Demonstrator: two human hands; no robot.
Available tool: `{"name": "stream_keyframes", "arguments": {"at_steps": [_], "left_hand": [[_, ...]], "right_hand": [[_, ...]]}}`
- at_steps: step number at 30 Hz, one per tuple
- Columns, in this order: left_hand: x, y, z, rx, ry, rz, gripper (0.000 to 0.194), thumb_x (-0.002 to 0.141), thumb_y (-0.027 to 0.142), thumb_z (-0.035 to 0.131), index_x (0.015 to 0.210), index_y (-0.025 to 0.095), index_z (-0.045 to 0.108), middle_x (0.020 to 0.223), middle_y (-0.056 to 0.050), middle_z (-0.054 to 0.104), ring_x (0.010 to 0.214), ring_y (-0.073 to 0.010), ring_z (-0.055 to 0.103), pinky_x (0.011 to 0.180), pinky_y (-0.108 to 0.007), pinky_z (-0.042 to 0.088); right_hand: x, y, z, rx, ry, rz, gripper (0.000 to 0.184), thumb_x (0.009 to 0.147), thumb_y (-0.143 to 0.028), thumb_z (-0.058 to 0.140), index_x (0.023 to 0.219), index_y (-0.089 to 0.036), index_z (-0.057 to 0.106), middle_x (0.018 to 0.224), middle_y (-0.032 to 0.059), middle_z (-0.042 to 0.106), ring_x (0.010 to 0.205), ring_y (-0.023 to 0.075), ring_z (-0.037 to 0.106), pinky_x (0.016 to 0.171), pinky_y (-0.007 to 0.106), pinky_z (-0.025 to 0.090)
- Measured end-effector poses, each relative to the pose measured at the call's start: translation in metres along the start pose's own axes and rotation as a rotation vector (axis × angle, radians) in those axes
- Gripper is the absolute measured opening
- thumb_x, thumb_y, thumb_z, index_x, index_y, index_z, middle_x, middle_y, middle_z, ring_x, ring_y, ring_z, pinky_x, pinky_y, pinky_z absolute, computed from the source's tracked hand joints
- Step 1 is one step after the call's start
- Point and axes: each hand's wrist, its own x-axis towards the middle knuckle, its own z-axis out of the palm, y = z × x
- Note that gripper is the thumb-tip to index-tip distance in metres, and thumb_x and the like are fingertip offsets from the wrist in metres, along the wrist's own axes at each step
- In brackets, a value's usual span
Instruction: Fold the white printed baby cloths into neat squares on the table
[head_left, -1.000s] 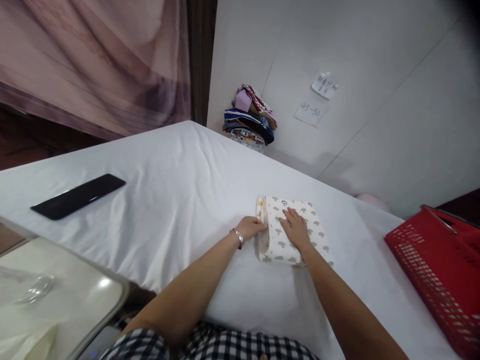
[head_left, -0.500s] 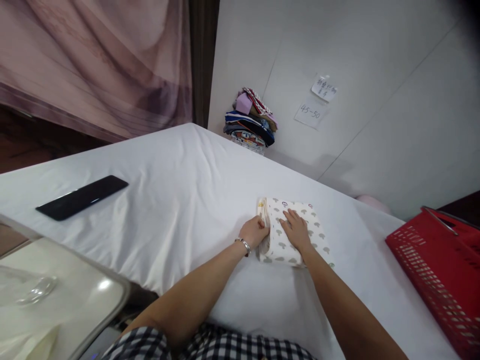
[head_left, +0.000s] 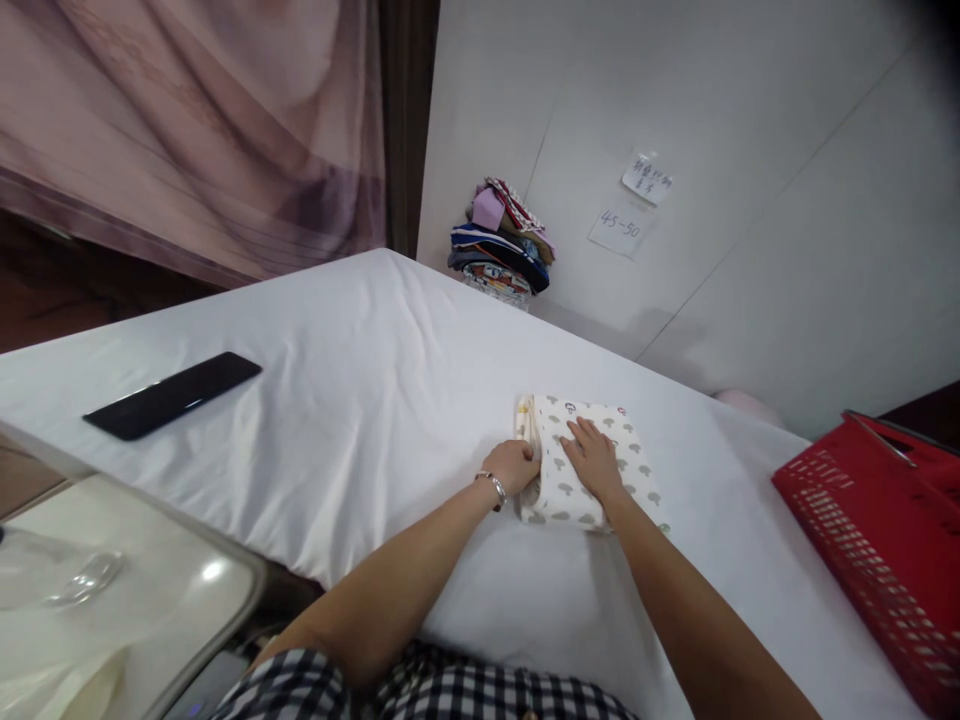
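Note:
A folded white cloth with grey mushroom-like prints lies on the white-covered table. My right hand rests flat on top of it, fingers spread. At the cloth's left folded edge, my left hand is closed, its fingertips tucked against the layers and partly hidden. A bracelet circles the left wrist. The cloth's exact kind, garment or blanket, cannot be made out.
A red plastic basket stands at the right. Folded clothes are stacked by the wall. A black flat panel lies on the left of the table. A pale side surface with a clear plastic item is at lower left.
My left hand has shifted very slightly down along the cloth's left edge. The right hand stays flat on the cloth, and the view has moved a little.

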Motion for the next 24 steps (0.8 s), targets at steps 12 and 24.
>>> {"name": "stream_keyframes", "arguments": {"at_steps": [12,24], "left_hand": [[0.008,-0.003,-0.003,-0.045,-0.03,-0.048,0.017,0.062,0.031,0.054,0.051,0.018,0.051,0.049,0.003,0.046,0.051,-0.0101,0.045,0.046,-0.021,0.03],[0.028,0.004,0.0,0.023,0.078,-0.066,0.015,0.068,0.03,0.05,0.066,0.018,0.058,0.073,-0.004,0.064,0.067,-0.0158,0.056,0.053,-0.024,0.035]], "right_hand": [[0.001,-0.003,0.002,-0.007,-0.023,0.013,0.051,0.088,-0.05,0.028,0.129,-0.025,0.042,0.143,0.0012,0.03,0.132,0.0196,0.02,0.106,0.043,0.015],[0.0,-0.006,0.0,-0.056,-0.074,0.004,0.056,0.088,-0.053,0.024,0.134,-0.024,0.037,0.145,0.0018,0.026,0.134,0.0193,0.016,0.107,0.042,0.012]]}}
